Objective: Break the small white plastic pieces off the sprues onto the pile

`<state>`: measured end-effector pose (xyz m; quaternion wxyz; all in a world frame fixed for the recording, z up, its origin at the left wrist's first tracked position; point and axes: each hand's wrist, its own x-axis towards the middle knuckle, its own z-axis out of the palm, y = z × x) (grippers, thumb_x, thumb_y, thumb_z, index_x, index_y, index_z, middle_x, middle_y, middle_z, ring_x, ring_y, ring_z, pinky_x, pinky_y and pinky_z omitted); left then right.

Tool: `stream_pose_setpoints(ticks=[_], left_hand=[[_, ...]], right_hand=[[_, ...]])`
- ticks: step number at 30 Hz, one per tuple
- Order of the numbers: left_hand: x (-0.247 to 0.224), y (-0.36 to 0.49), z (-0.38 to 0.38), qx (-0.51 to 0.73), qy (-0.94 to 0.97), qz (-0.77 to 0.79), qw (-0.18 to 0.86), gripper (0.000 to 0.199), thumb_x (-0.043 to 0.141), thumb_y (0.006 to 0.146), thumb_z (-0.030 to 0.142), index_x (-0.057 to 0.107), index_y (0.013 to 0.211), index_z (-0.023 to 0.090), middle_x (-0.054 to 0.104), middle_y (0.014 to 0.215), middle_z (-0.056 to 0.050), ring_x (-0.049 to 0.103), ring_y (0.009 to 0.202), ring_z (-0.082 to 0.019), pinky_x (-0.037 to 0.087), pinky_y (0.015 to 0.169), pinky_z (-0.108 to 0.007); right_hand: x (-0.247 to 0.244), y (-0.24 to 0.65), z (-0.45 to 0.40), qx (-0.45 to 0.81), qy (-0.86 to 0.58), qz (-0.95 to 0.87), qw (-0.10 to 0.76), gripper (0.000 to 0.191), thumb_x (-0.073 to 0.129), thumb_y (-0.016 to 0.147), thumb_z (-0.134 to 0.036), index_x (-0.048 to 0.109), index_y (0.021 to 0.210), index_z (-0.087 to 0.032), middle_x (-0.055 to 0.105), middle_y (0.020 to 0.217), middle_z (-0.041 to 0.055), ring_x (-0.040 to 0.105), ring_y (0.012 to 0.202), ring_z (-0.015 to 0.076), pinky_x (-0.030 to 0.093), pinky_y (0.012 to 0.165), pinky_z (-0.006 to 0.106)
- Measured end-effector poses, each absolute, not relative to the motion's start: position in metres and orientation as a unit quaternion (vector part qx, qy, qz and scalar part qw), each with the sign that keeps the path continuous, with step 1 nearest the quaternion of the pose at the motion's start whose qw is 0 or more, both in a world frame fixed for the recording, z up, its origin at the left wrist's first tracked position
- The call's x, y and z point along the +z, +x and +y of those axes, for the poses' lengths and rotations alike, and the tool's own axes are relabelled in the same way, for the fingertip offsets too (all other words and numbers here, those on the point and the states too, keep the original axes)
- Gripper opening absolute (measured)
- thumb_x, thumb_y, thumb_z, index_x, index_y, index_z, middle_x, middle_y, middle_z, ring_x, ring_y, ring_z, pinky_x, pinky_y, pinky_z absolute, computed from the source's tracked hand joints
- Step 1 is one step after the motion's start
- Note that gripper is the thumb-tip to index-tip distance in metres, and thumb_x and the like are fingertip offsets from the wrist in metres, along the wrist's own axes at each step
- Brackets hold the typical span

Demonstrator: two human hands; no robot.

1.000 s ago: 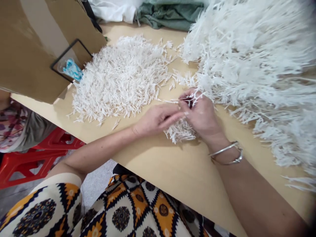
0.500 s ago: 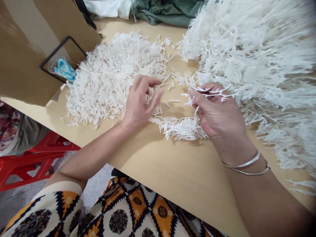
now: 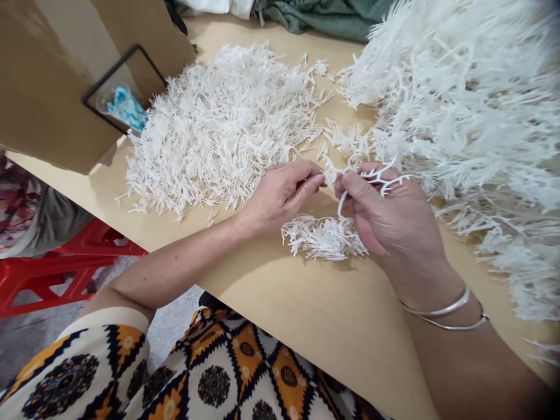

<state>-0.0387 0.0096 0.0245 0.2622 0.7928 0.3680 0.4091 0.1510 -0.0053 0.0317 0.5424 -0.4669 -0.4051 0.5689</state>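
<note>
My right hand pinches a white branched plastic sprig between thumb and fingers, its twigs sticking out over the knuckles and a curved stem hanging below. My left hand has its thumb and forefinger closed on the tip at the sprig's left end. Just below the hands lies a small bunch of white sprigs. Beyond my left hand spreads a wide heap of short white pieces. To the right rises a larger pile of long white branched sprigs.
A cardboard box stands at the back left. Against it a black wire frame holds a clear cup with blue-and-white contents. Green cloth lies at the table's far side. A red stool is beside the table.
My left hand has moved right, from hovering with fingers apart to pinching the sprig's left end. My right hand still holds the sprig. The camera view has shifted slightly.
</note>
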Motion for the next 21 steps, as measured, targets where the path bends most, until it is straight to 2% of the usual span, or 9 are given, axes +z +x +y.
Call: stream_pose_setpoints(ticks=[3,5,10,17,21], left_hand=[[0.0271,-0.0389,0.0076,0.4,0.781,0.385,0.287,0.05,0.04,0.112,0.056,0.064,0.09,0.019,0.07,0.082,-0.003,0.064,0.076,-0.012,0.05,0.077,-0.027],[0.0282,-0.0379,0.0059,0.396,0.772,0.393,0.304,0.052,0.038,0.112,0.059,0.063,0.087,0.02,0.068,0.08,-0.002,0.064,0.076,-0.013,0.049,0.075,-0.028],[0.0234,-0.0352,0.0065,0.395,0.773,0.402,0.293,0.053,0.051,0.105,0.066,0.06,0.08,0.02,0.058,0.069,0.002,0.051,0.065,-0.011,0.041,0.064,-0.026],[0.0226,-0.0378,0.0082,0.374,0.79,0.394,0.283,0.048,0.046,0.11,0.054,0.062,0.082,0.018,0.057,0.069,0.002,0.05,0.064,-0.01,0.039,0.064,-0.026],[0.0229,-0.0381,0.0084,0.357,0.81,0.388,0.258,0.047,0.043,0.112,0.049,0.062,0.081,0.019,0.059,0.07,0.001,0.054,0.066,-0.011,0.042,0.068,-0.026]], right_hand=[[0.0298,0.1516,-0.0051,0.552,-0.476,-0.414,0.545,0.027,0.096,0.072,-0.032,0.074,0.085,-0.027,0.068,0.077,-0.0052,0.062,0.071,0.0115,0.051,0.071,0.028],[0.0279,0.151,-0.0053,0.535,-0.484,-0.433,0.54,0.026,0.096,0.073,-0.034,0.074,0.085,-0.028,0.067,0.078,-0.0049,0.061,0.07,0.0121,0.052,0.07,0.029],[0.0256,0.1467,-0.0065,0.535,-0.477,-0.433,0.547,0.027,0.097,0.072,-0.035,0.072,0.083,-0.028,0.067,0.075,-0.0054,0.058,0.067,0.0124,0.047,0.065,0.029],[0.0246,0.1443,-0.0066,0.527,-0.453,-0.438,0.57,0.024,0.093,0.077,-0.03,0.069,0.082,-0.028,0.066,0.073,-0.0046,0.062,0.07,0.0145,0.048,0.068,0.03],[0.0224,0.1456,-0.0057,0.521,-0.451,-0.448,0.57,0.025,0.092,0.078,-0.032,0.069,0.088,-0.027,0.065,0.077,-0.0055,0.063,0.071,0.0132,0.051,0.068,0.029]])
